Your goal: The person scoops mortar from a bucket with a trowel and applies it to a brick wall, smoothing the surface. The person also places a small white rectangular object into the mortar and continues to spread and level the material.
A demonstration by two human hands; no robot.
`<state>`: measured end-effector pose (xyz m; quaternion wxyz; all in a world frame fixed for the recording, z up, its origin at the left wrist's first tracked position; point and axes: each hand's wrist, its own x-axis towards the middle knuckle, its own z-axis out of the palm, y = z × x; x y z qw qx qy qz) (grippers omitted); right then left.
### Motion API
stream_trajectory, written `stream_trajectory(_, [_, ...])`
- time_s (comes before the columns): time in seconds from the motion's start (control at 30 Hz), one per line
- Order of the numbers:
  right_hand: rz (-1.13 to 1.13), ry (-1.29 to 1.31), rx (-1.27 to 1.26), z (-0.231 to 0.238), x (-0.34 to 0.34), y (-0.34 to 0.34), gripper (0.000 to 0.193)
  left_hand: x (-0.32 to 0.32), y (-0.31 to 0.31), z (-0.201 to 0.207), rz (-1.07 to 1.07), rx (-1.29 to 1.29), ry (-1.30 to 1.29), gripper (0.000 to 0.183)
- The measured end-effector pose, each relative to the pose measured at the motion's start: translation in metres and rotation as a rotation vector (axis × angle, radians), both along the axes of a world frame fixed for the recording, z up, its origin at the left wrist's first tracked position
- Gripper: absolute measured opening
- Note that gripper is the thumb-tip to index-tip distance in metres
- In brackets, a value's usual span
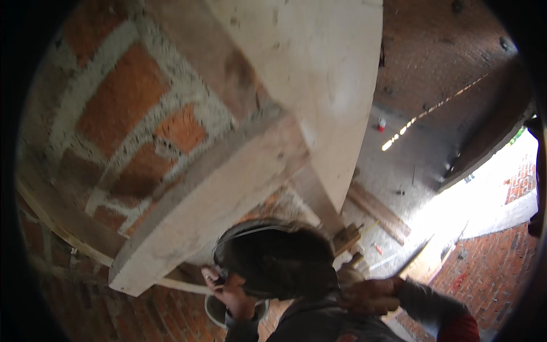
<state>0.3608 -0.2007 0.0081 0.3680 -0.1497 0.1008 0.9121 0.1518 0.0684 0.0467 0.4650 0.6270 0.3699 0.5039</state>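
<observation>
A dark, round, shallow tub (273, 259) is tipped in front of my chest, its wide mouth facing up toward me. My left hand (236, 296) is closed at its lower left rim, the thumb over the edge. My right hand (370, 296) is closed beside the tub's right side. What it grips is hidden, though something pale shows just above the fingers. Directly beyond the tub runs a thick wooden beam (211, 199), slanting up to the right.
A brick wall (125, 97) with rough mortar joints rises at the left. A large pale board (319, 74) stands behind the beam. A light bucket (216, 310) is below my left hand. Planks (379, 214) and a small red-and-white object (382, 124) lie on the grey floor.
</observation>
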Motion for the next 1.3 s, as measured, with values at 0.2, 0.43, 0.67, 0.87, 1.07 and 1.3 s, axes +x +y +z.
stream_trajectory(0.2, [-0.565,-0.086,-0.105,0.085,-0.016,-0.077,0.02,0.0,0.014,0.026,0.054,-0.388,-0.327,0.041])
stream_trajectory(0.43, [-1.037,0.085,0.174,0.094,-0.024,-0.089,0.014,-0.071,0.03,0.033,-0.072,0.271,0.388,0.027])
stream_trajectory(0.67, [-1.248,-0.107,0.071,0.076,-0.009,-0.1,0.012,-0.107,0.028,0.0,-0.206,0.797,0.739,0.035])
stream_trajectory(0.87, [-1.203,-0.064,0.089,0.049,0.016,-0.095,0.013,-0.142,0.033,-0.015,-0.123,0.697,0.661,0.058])
stream_trajectory(1.07, [-1.138,-0.081,0.136,0.031,0.062,-0.083,0.014,-0.125,0.008,0.005,-0.059,0.125,0.485,0.059])
stream_trajectory(1.3, [-1.087,-0.011,0.17,0.04,0.1,-0.034,0.018,-0.083,0.007,0.015,-0.041,-0.187,0.002,0.03])
